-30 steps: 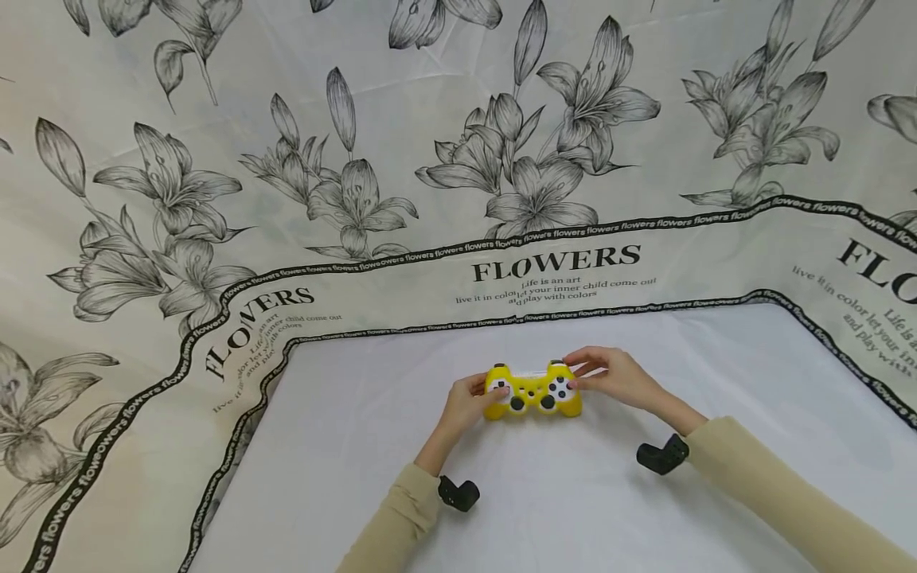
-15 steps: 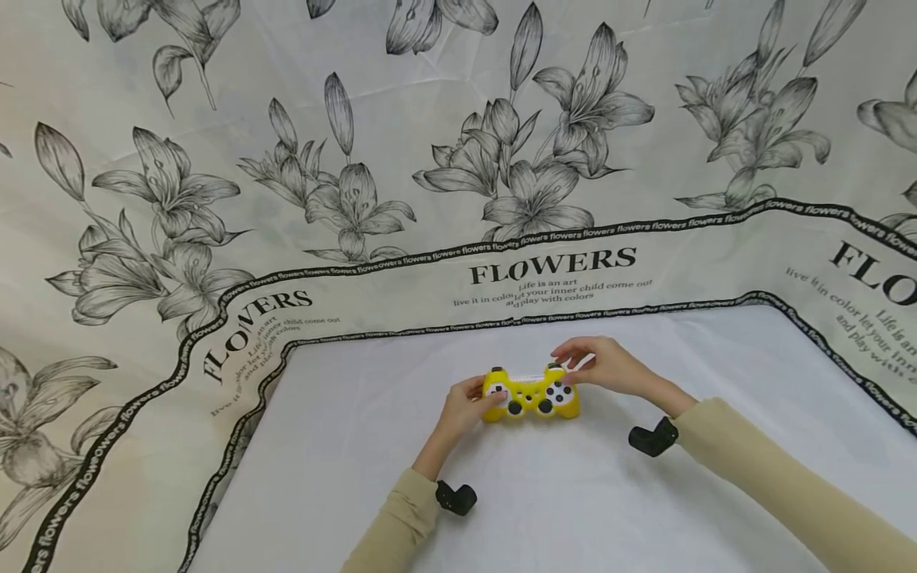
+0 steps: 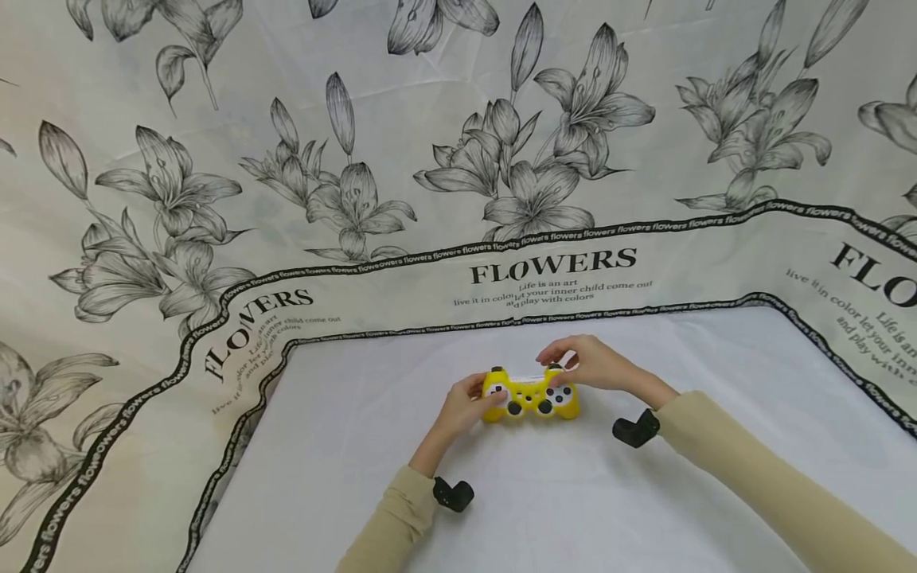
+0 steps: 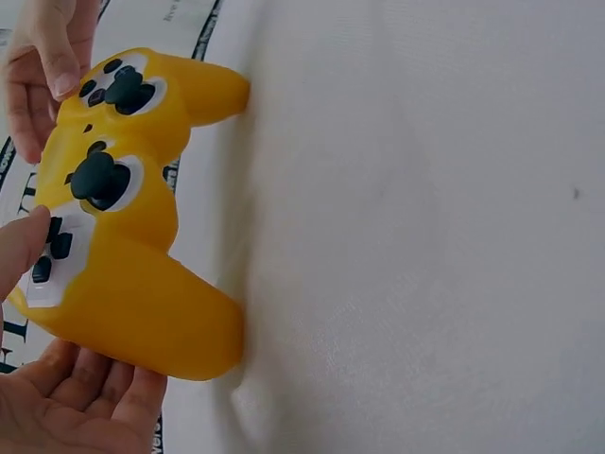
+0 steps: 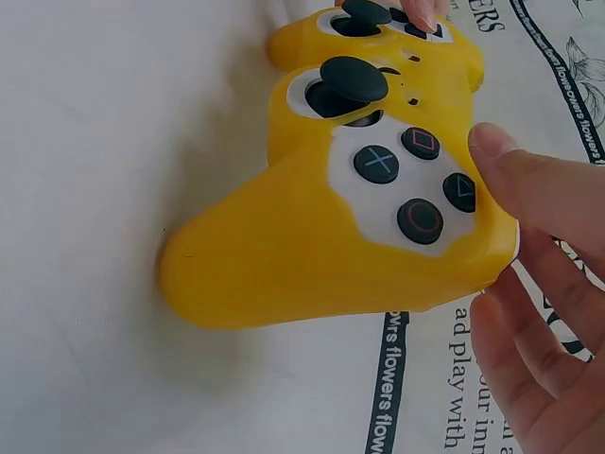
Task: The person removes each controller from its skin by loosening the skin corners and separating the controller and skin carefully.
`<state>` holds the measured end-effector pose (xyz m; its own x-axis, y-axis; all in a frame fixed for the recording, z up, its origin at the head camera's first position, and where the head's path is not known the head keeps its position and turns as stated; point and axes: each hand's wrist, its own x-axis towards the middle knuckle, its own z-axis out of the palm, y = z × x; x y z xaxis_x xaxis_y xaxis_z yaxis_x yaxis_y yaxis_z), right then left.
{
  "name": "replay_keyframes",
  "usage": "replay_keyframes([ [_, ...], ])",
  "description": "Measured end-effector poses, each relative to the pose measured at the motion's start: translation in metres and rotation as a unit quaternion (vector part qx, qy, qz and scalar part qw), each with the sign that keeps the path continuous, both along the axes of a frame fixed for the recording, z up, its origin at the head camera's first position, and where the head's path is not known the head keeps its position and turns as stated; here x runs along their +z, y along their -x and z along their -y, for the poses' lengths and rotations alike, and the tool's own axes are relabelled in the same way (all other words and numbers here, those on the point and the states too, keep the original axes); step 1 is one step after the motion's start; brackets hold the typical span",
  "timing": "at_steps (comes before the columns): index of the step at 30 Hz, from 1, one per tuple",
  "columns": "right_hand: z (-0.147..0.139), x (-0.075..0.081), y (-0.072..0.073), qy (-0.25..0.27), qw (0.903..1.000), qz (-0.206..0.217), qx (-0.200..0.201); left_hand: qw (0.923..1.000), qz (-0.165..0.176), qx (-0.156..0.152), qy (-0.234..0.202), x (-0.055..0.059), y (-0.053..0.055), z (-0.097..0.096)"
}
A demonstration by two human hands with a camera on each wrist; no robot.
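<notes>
A yellow game controller (image 3: 531, 395) with white button panels and black thumbsticks is held face up over the white table, near the middle of the head view. My left hand (image 3: 462, 410) grips its left end: the thumb lies by the direction pad and the fingers curl beneath, as the left wrist view shows. At the upper right corner, my right hand (image 3: 583, 364) pinches the controller's edge. In the right wrist view the right thumb (image 5: 501, 161) sits beside the triangle button, with the other fingers behind the shoulder edge.
White cloth covers the table (image 3: 372, 398). Behind it hangs a curtain (image 3: 387, 294) printed with lilies and "FLOWERS" lettering. A black wrist device hangs under each beige sleeve (image 3: 759, 469).
My right hand has slid left and up along the controller, from its right end by the buttons to the top right corner. The left hand and the controller have hardly moved.
</notes>
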<state>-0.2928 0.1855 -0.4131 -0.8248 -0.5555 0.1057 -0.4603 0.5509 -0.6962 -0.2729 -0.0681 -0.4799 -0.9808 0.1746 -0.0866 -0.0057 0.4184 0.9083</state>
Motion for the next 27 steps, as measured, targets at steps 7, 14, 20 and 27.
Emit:
replay_keyframes([
  [7,0.002,0.004,0.005,-0.027,0.9993,0.006,0.024,0.9993,0.009,-0.035,0.012,0.007,0.004,-0.002],
  [14,0.002,0.006,0.014,-0.064,0.9967,0.013,0.049,0.9994,0.017,-0.030,0.001,0.008,0.006,-0.003],
  [20,0.002,0.011,0.018,-0.089,0.9927,0.002,0.082,0.9996,0.014,-0.025,-0.005,0.006,0.007,-0.003],
  [27,0.008,0.012,0.019,-0.110,0.9909,-0.002,0.078,0.9996,0.014,-0.020,-0.016,0.003,0.005,0.000],
])
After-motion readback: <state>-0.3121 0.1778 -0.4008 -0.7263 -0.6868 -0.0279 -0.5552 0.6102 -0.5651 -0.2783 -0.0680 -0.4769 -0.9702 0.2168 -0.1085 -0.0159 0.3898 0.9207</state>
